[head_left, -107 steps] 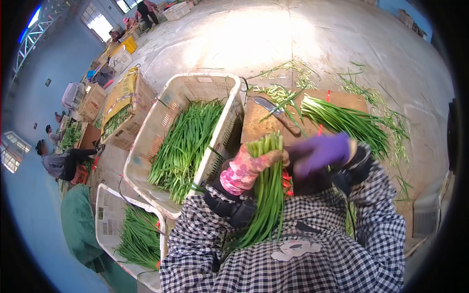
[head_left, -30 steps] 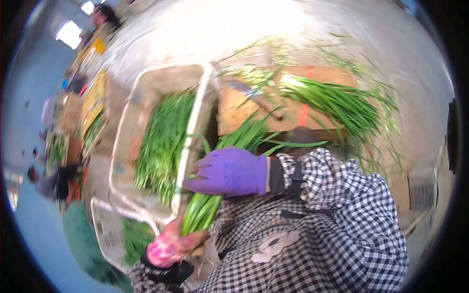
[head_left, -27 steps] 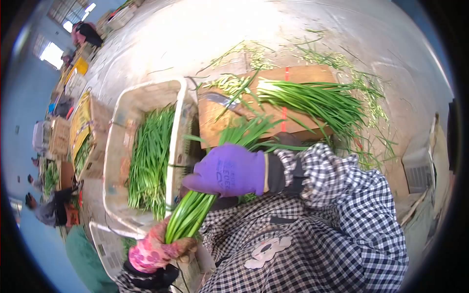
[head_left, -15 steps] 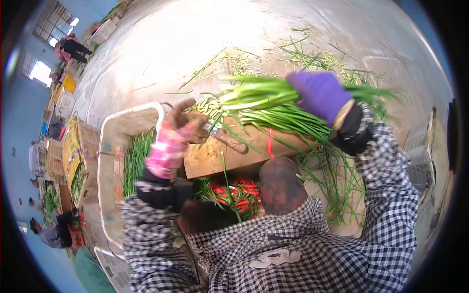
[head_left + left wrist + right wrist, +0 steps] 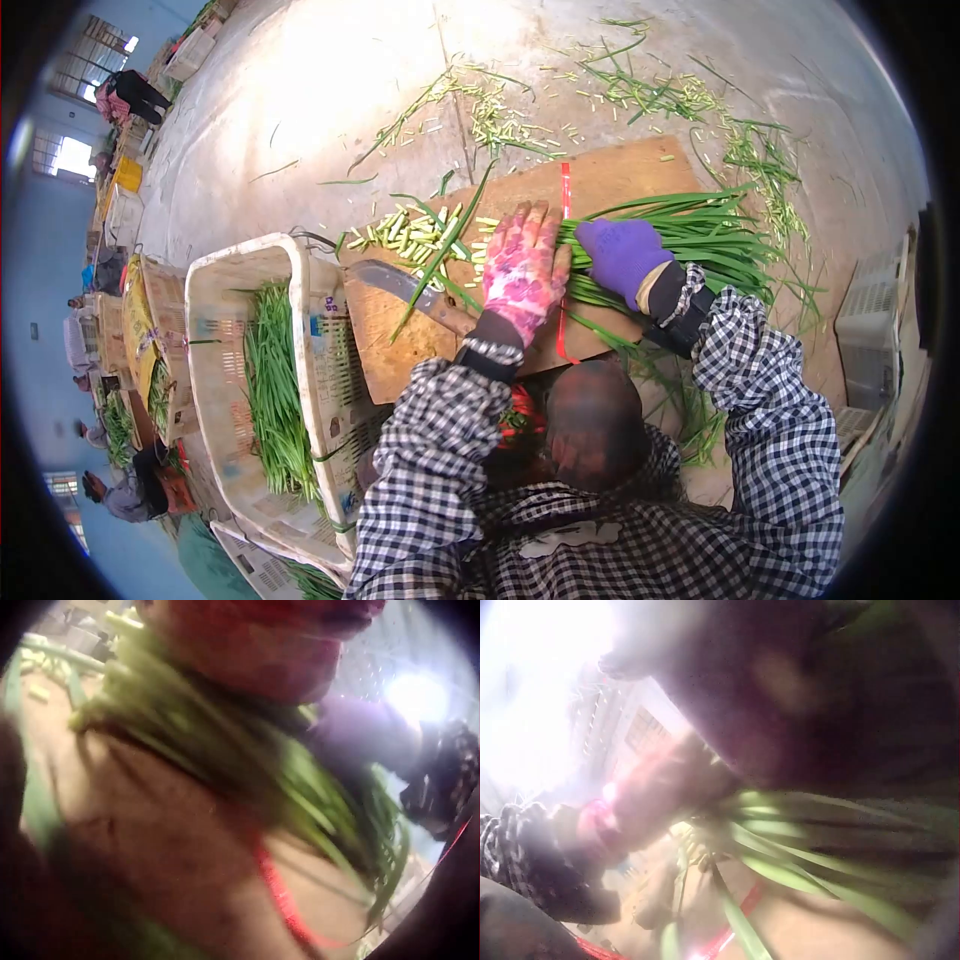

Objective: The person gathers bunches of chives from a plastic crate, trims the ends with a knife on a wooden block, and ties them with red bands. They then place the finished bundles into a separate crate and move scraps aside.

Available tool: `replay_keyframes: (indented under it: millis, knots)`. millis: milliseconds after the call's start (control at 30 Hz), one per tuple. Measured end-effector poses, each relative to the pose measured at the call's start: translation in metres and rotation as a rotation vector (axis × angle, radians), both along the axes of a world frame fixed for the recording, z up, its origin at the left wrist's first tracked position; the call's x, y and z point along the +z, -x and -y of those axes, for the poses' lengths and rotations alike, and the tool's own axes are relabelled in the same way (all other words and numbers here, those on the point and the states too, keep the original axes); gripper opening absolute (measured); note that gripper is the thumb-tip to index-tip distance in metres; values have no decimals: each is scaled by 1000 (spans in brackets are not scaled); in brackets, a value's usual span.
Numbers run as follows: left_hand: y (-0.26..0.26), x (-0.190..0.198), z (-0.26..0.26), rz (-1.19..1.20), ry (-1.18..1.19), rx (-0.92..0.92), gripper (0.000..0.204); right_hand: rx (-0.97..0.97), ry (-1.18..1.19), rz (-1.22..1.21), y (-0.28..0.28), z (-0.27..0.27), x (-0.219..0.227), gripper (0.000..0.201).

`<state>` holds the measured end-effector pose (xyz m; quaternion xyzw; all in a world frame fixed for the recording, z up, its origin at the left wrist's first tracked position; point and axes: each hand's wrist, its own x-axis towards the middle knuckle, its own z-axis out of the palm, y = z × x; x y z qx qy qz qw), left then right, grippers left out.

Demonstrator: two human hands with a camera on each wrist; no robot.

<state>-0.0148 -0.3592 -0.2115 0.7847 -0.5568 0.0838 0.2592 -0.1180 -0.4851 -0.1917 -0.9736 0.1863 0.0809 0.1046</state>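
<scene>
Green stalks (image 5: 700,230) lie in a bunch across a wooden board (image 5: 640,165), over a red strip (image 5: 566,190). The left hand (image 5: 522,268), in a pink patterned glove, rests flat on the cut end of the bunch, fingers straight. The purple-gloved right hand (image 5: 625,258) grips the bunch just beside it, fingers curled round the stalks. A knife (image 5: 405,288) lies on the board left of the left hand, its handle partly by the wrist. In the left wrist view the pale stalk ends (image 5: 127,682) stick out under the pink glove (image 5: 247,652). The right wrist view is blurred.
A white crate (image 5: 300,330) with green stalks (image 5: 275,390) stands left of the board. Cut pieces (image 5: 410,238) lie on the board's left end, and trimmings (image 5: 500,120) are scattered on the floor beyond. Several people are at the far left.
The right hand has brought its bunch down onto the stalks on the board. The left hand has moved right from the crate's corner onto the cut ends. The head view has shifted.
</scene>
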Motion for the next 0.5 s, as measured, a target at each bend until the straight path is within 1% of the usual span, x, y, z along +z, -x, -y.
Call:
replay_keyframes:
  millis: [33, 67, 100, 133, 200, 267, 333, 367, 400, 433, 467, 500]
  knots:
    - [-2, -10, 5, 28, -27, 12, 34, -1, -14, -5, -1, 0, 0, 28]
    - [-2, -19, 7, 19, -28, 18, 34, 2, -28, -10, -2, 1, 0, 28]
    - [-3, -21, 8, -43, -51, 9, 32, 0, -73, -65, -4, 1, 5, 35]
    - [-4, -24, 7, -105, -76, 2, 31, 8, -77, -73, -2, 2, 8, 35]
    - [-6, -27, 8, -102, -78, 20, 28, 94, -159, 35, 6, 8, 18, 49]
    - [-9, -27, 8, -140, -96, 14, 28, 69, -250, 87, 14, 12, 40, 51]
    - [-9, -31, 11, -119, -90, 6, 29, 161, -40, 188, 22, 19, 61, 61]
    - [-9, -29, 13, -163, -160, 12, 27, 126, -74, 239, 19, 15, 76, 62]
    - [-9, -31, 14, -202, -234, 35, 26, 102, -119, 296, 11, 7, 82, 63]
    - [-7, -58, 23, -187, -269, 121, 26, 152, -88, 320, 7, 2, 65, 65]
    - [-5, -101, 36, -109, -209, 93, 23, 209, -58, 360, 5, 2, 38, 67]
    - [-4, -123, 42, -24, -150, 56, 21, 230, 0, 436, 7, 0, -4, 70]
